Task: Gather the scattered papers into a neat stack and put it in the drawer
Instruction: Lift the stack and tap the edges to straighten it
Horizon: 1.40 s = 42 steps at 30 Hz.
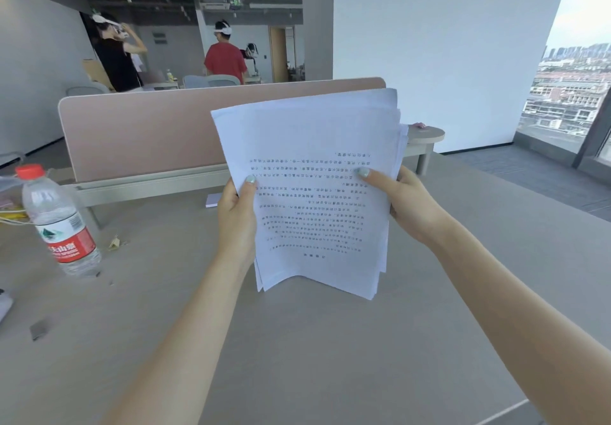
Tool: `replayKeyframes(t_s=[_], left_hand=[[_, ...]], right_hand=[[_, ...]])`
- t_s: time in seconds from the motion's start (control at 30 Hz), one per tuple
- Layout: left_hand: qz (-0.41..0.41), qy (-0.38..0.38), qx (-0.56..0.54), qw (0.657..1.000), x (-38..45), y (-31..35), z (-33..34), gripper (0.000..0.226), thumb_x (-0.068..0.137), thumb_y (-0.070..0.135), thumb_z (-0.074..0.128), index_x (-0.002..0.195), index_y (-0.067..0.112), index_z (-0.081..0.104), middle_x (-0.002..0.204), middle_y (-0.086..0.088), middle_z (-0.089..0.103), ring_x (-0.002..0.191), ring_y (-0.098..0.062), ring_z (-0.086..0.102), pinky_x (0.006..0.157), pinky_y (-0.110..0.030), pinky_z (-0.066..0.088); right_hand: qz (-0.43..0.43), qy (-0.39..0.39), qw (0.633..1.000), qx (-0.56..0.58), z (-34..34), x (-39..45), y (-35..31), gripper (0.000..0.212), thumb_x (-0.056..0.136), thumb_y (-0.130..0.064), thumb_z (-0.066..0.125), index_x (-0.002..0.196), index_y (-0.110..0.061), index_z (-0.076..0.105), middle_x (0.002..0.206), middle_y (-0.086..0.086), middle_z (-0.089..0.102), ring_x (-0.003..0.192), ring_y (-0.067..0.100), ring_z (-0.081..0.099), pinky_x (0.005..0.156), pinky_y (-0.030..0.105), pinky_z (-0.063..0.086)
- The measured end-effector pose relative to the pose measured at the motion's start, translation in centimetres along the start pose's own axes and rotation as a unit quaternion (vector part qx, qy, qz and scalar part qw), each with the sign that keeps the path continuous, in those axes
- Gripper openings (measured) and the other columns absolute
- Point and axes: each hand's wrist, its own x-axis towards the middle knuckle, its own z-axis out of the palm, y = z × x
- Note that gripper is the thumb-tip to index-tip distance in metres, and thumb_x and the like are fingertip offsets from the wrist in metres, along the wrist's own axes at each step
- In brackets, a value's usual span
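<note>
While both arms reach out over the surface (330,342), the left hand (236,216) and right hand (408,203) pinch the stack of papers (314,166) by its side edges, upright, its bottom edge just above the surface. A water bottle (59,223) stands well to the left.

Papers (314,186) stand above the desk (330,358), bottle (59,223) at left, divider (148,130) behind.
</note>
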Motion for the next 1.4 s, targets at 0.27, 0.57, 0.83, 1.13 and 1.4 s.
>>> replayKeyframes(t_s=[0.27,0.57,0.83,1.13,1.4], left_hand=[[-0.036,-0.106,0.077,0.991,-0.4,0.8,-0.3,0.017,0.095,0.032,0.047,0.108,0.029,0.057,0.100,0.020,0.061,0.094,0.003,0.060,0.074,-0.017,0.048],[0.085,-0.008,0.135,0.987,-0.1,0.9,0.1,0.016,0.093,0.029,0.051,0.082,0.024,0.062,0.080,0.016,0.064,0.075,0.003,0.060,0.071,-0.017,0.046],[-0.002,-0.058,0.105,0.993,0.2,1.5,0.3,0.013,0.090,0.036,0.053,0.090,0.027,0.063,0.086,0.017,0.065,0.077,0.004,0.061,0.064,-0.013,0.046],[0.023,-0.036,0.071,0.997,1.1,1.1,-0.5,0.016,0.092,0.036,0.049,0.095,0.032,0.064,0.094,0.019,0.070,0.091,0.001,0.065,0.083,-0.020,0.051],[-0.044,-0.059,0.070,0.995,-1.0,-2.4,-0.8,0.016,0.090,0.041,0.050,0.092,0.042,0.066,0.092,0.021,0.073,0.098,-0.004,0.067,0.089,-0.035,0.051]], right_hand=[[0.196,-0.081,0.969,-0.129,-1.2,-3.0,9.2,0.048,0.072,-0.039,0.064,0.119,-0.034,0.056,0.124,-0.004,0.063,0.112,0.016,0.061,0.101,0.042,0.047],[0.083,0.020,0.988,-0.128,0.4,-1.4,5.5,0.017,0.090,-0.033,0.058,0.092,-0.021,0.070,0.094,-0.006,0.074,0.081,0.007,0.072,0.067,0.018,0.056],[0.080,0.041,0.988,-0.122,0.4,-1.0,5.1,0.017,0.087,-0.031,0.062,0.097,-0.019,0.068,0.100,-0.004,0.073,0.086,0.011,0.071,0.073,0.024,0.056],[0.034,0.056,0.998,-0.011,1.2,0.8,3.5,0.024,0.082,-0.032,0.068,0.103,-0.022,0.068,0.109,0.001,0.073,0.098,0.018,0.070,0.087,0.039,0.055],[0.068,0.095,0.993,0.003,1.7,0.0,4.7,0.026,0.085,-0.034,0.064,0.096,-0.011,0.070,0.102,0.009,0.074,0.089,0.025,0.072,0.080,0.042,0.058]])
